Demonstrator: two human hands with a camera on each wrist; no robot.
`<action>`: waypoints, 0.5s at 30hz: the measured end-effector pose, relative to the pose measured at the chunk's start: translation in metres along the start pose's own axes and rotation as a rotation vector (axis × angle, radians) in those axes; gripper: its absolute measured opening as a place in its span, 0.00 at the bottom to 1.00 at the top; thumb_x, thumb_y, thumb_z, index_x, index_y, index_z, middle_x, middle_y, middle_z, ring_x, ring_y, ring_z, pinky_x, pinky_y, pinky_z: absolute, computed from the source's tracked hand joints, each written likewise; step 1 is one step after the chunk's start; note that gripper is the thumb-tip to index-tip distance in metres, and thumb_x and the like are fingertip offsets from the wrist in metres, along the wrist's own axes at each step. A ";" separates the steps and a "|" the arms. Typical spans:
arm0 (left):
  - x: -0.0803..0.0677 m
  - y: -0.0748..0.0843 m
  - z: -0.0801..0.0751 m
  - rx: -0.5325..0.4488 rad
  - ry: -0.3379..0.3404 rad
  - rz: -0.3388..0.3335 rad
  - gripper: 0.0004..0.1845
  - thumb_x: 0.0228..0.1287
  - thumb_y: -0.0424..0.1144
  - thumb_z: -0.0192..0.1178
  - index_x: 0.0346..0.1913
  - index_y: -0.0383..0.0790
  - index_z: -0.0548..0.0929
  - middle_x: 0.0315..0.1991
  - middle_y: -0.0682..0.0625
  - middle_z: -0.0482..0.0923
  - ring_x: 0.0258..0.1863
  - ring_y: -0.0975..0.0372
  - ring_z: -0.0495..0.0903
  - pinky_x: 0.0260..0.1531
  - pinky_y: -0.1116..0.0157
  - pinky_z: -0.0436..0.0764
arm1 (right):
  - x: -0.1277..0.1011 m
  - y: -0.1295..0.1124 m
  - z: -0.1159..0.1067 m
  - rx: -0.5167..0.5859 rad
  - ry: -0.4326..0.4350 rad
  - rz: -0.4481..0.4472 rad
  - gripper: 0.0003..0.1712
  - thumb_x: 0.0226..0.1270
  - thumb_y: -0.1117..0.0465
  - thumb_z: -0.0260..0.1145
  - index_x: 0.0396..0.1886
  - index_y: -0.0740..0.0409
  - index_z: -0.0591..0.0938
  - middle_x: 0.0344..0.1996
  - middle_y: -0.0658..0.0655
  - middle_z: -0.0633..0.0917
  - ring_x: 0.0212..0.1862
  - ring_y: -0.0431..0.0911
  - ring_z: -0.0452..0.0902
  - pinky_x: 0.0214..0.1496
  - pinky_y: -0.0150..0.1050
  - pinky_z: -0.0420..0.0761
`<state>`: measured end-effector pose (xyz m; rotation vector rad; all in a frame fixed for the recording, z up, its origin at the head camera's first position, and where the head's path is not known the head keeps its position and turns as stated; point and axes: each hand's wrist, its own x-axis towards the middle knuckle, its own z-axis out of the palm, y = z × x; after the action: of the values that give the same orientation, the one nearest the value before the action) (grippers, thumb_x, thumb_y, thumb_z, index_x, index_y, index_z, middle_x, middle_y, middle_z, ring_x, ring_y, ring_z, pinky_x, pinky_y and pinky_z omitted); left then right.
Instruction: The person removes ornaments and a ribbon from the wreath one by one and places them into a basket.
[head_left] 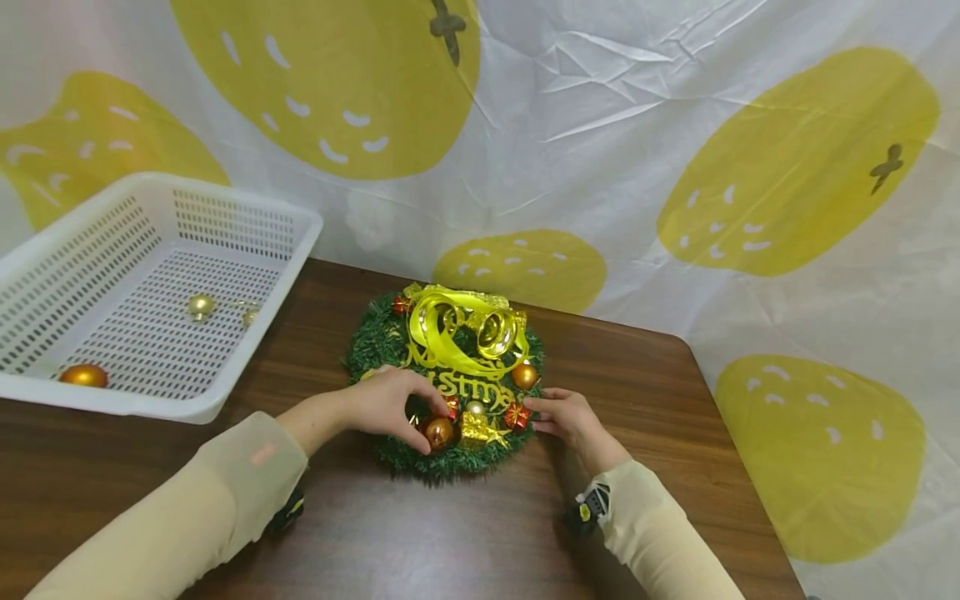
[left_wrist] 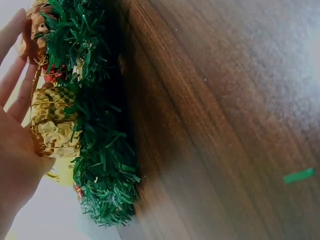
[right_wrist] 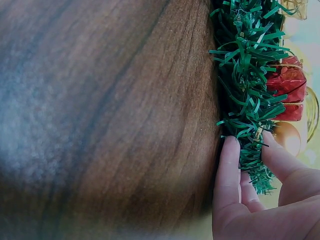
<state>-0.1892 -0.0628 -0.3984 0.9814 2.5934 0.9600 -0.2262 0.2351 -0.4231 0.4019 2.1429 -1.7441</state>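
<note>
A green tinsel wreath (head_left: 390, 337) with a yellow ribbon bow (head_left: 465, 329), gold lettering, small red and gold gift boxes and baubles lies flat on the brown table (head_left: 450, 533). My left hand (head_left: 429, 423) curls over the wreath's near side, with finger and thumb round an orange bauble (head_left: 438, 433). In the left wrist view that hand (left_wrist: 15, 125) lies against a gold foil box (left_wrist: 52, 125), its fingers reaching the bauble (left_wrist: 30, 35). My right hand (head_left: 542, 414) pinches the wreath's right edge. The right wrist view shows its thumb (right_wrist: 280, 160) over the tinsel (right_wrist: 245, 90) and a finger beside it.
A white perforated basket (head_left: 150, 406) sits at the left, overhanging the table's back edge. It holds an orange bauble (head_left: 83, 376) and a gold one (head_left: 199, 306). A white cloth with yellow shapes (head_left: 675, 167) hangs behind. The table's right edge runs close by.
</note>
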 end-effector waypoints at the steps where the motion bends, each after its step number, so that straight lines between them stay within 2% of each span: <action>1: 0.000 -0.001 0.000 0.008 -0.002 0.013 0.22 0.40 0.51 0.75 0.43 0.58 0.84 0.44 0.62 0.81 0.51 0.62 0.76 0.59 0.48 0.63 | 0.000 0.000 0.000 -0.002 -0.002 -0.001 0.38 0.62 0.69 0.63 0.67 0.76 0.57 0.24 0.47 0.78 0.21 0.37 0.72 0.28 0.29 0.82; 6: -0.001 -0.004 0.001 0.009 -0.002 0.065 0.22 0.41 0.49 0.74 0.44 0.54 0.84 0.44 0.59 0.81 0.50 0.61 0.77 0.56 0.54 0.70 | 0.000 0.000 0.000 -0.006 -0.001 0.000 0.37 0.62 0.69 0.63 0.67 0.76 0.57 0.23 0.47 0.78 0.21 0.37 0.73 0.28 0.29 0.82; 9: -0.001 -0.004 0.000 -0.033 -0.007 0.067 0.21 0.43 0.47 0.74 0.45 0.52 0.84 0.44 0.57 0.81 0.49 0.61 0.77 0.54 0.59 0.74 | 0.000 0.000 0.000 -0.005 0.001 0.002 0.37 0.62 0.69 0.63 0.67 0.76 0.57 0.23 0.47 0.78 0.22 0.37 0.72 0.28 0.29 0.82; 15: -0.003 0.000 -0.005 -0.095 -0.005 0.070 0.21 0.45 0.46 0.73 0.45 0.48 0.84 0.45 0.54 0.81 0.49 0.60 0.77 0.53 0.59 0.75 | 0.000 0.000 0.000 -0.005 0.002 0.002 0.37 0.62 0.69 0.62 0.67 0.76 0.57 0.22 0.47 0.77 0.22 0.37 0.71 0.28 0.29 0.82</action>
<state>-0.1891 -0.0669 -0.3950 1.0546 2.4990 1.0850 -0.2264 0.2353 -0.4231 0.4042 2.1472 -1.7375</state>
